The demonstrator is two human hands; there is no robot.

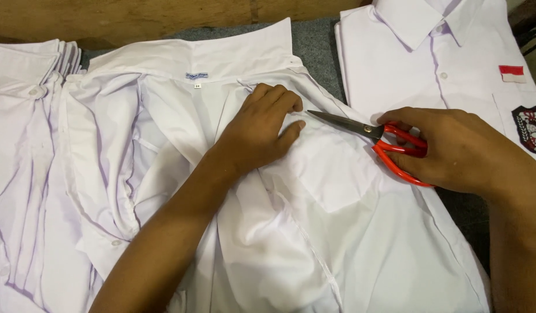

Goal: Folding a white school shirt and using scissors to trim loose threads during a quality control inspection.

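Note:
A white shirt [314,232] lies opened out in front of me, collar at the far side, with a small label under the collar and a chest pocket near the middle. My left hand [261,128] presses flat on the cloth beside the pocket's upper edge, fingers curled. My right hand [453,149] grips red-handled scissors [389,144], whose closed steel blades point left toward my left fingertips, just above the pocket.
A folded white shirt [418,64] with a red-and-white patch and a dark round badge lies at the far right. More white shirts [24,162] are piled at the left. A grey cloth surface [314,40] and a wooden wall edge sit behind.

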